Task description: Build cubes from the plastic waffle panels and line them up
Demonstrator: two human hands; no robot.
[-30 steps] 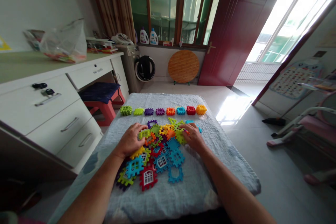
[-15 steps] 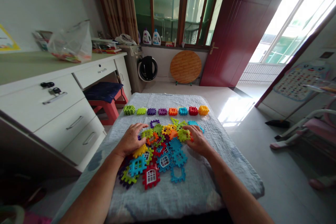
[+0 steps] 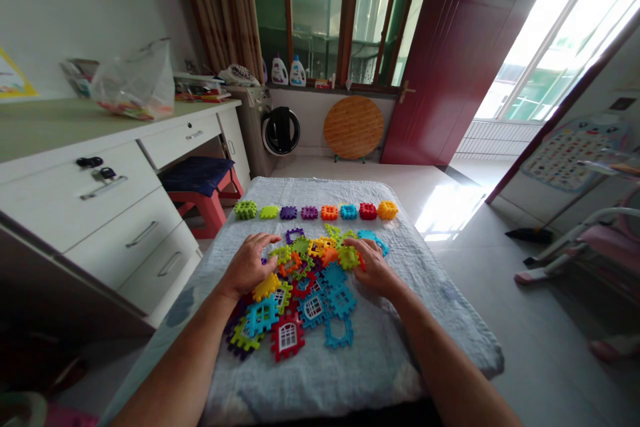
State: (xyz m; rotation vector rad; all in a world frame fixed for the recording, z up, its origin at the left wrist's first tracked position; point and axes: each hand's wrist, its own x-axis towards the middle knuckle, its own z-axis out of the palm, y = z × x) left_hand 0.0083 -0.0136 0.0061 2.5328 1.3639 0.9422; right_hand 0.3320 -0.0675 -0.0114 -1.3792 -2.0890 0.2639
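A loose pile of flat notched plastic pieces lies on the cloth-covered table [image 3: 370, 373], among them a red piece with a white window [image 3: 288, 336], a blue ring-shaped piece [image 3: 339, 341] and a yellow piece [image 3: 266, 287]. My left hand [image 3: 250, 263] rests at the pile's left edge, fingers apart, beside a lime piece [image 3: 281, 254]. On the right edge, my right hand [image 3: 373, 265] has its fingers spread at a yellow-green piece [image 3: 349, 257], with nothing visibly gripped. Beyond the pile, stacks sorted by colour form a row, from a green stack [image 3: 246, 209] to a yellow stack [image 3: 388, 210].
A white desk [image 3: 115, 193] with a plastic bag [image 3: 137, 83] stands at the left, near a red stool [image 3: 203, 190] with a dark seat. Past the table are a washing machine [image 3: 260, 130] and a round wooden board [image 3: 354, 127]. A pink chair [image 3: 605, 233] is at the right.
My right hand has shifted slightly at the yellow-green piece, which sits a touch further left. My left hand and the row of stacks look nearly the same.
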